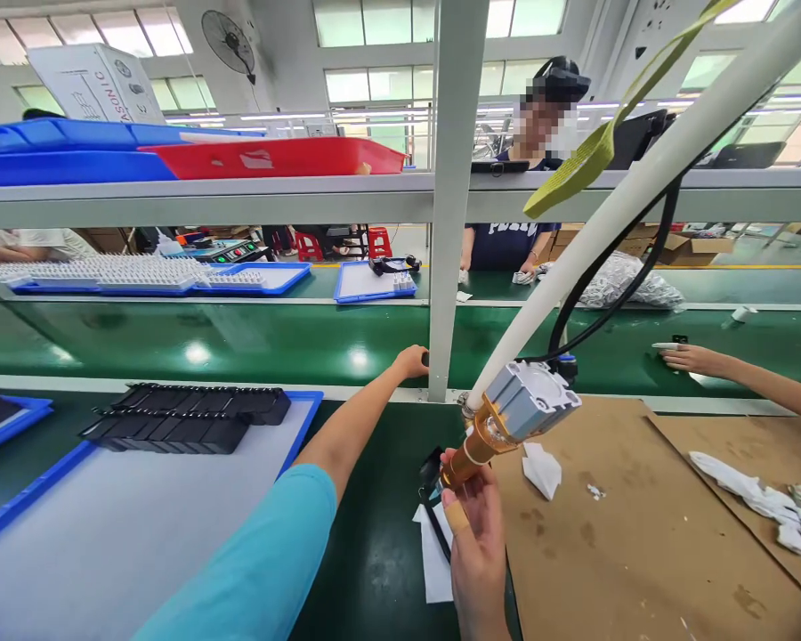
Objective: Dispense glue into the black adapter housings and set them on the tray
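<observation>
Your right hand (477, 543) is closed around the gold-barrelled tool (490, 436). The tool sits tilted over the near tabletop (374, 552), just right of centre, with its tip above a white paper (432, 565). Its grey block head joins a white hose (641, 187) that rises to the upper right, with a black cable (641, 267) and a yellow-green strap (594, 151) running alongside.

Your left hand (412, 361) is curled at the near edge of the green conveyor belt (240, 343), right against the upright post (450, 196). Something small and dark shows at its fingers, and you cannot tell whether it is gripped.

The only clear writing is "ASONIC" on the tilted box (97, 85) on the far-left shelf (240, 200), above the blue trays (60, 147) and the red tray (273, 156). The white letters on the shirt of the person across the belt are half hidden.

The tool's head is near the post. The left edge of the cardboard sheet (607, 552) runs under your right hand, and bare cardboard lies open to the right beyond a crumpled white scrap (542, 467). On the left, the blue-rimmed tray (140, 525) holds black parts (187, 418) at its far end, with bare surface nearer you. A co-worker's hand (691, 358) rests on the belt at far right, well apart from the tool.
</observation>
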A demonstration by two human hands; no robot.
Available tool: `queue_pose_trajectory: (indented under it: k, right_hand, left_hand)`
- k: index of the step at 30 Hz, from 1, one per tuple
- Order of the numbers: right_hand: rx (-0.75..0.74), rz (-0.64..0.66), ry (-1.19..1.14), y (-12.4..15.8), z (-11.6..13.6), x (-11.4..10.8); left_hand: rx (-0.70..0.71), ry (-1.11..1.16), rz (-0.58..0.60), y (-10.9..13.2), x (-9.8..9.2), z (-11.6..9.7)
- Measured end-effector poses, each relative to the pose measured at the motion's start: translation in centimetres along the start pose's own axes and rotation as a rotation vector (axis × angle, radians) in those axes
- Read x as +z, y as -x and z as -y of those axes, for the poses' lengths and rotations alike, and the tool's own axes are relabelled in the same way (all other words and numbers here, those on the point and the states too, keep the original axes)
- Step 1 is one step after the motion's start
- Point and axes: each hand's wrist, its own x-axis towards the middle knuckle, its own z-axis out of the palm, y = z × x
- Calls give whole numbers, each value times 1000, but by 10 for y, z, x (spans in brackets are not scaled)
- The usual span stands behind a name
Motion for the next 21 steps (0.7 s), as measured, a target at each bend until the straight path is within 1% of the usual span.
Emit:
queue_pose_trajectory:
  k: [2, 4, 7, 9, 10, 12, 15, 18, 21]
  right_hand:
    - [-2, 16, -7, -1, 1, 0]
    - [-15, 26, -16, -1, 2, 1]
    - [-36, 22, -23, -2, 5, 2]
    - [-43, 21, -26, -1, 7, 3]
    - [-45, 24, -28, -1, 8, 3]
    - [-57, 25, -35, -1, 10, 5]
    - [-100, 2, -47, -4, 12, 7]
    - [-141, -26, -44, -7, 15, 10]
    - [-155, -40, -29, -10, 18, 11]
  left_hand:
    - [-21, 32, -38, 18, -18, 10]
    - [-21, 75, -99, 45, -42, 18]
    - [26, 137, -160, 103, -78, 23]
    - [84, 224, -150, 148, -93, 22]
    - [117, 306, -125, 170, -97, 21]
    - [137, 480, -48, 211, -97, 21]
    - [52, 711, 75, 256, -81, 23]
    - [-85, 1021, 109, 282, -64, 24]
    - [-262, 1362, 79, 296, -57, 16]
